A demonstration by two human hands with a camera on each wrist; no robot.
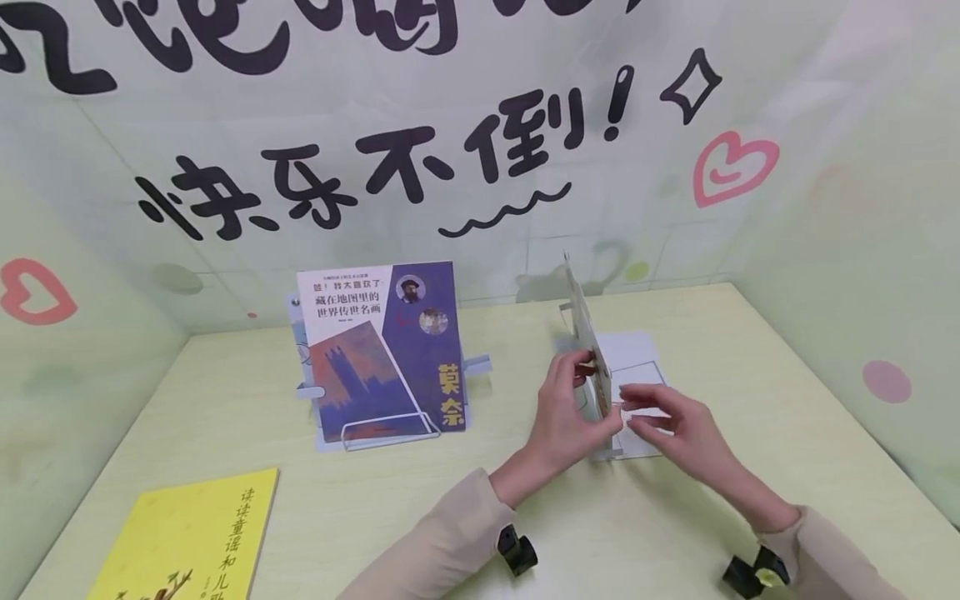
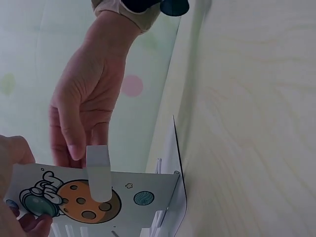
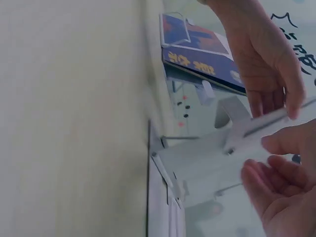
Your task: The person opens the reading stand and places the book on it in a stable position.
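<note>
On the table (image 1: 225, 425) toward four o'clock, left hand (image 1: 558, 408) pinches an upright cartoon-printed book stand (image 2: 74, 200) between thumb and fingers, likely to steady it; right hand (image 1: 686, 429) just beside, fingers loosely curled, tips parted, touching or not can't tell. Purple book (image 1: 420, 367) at eight o'clock leans on a second stand (image 1: 477, 364), wire lip (image 1: 393, 442) probably stopping slippage.
</note>
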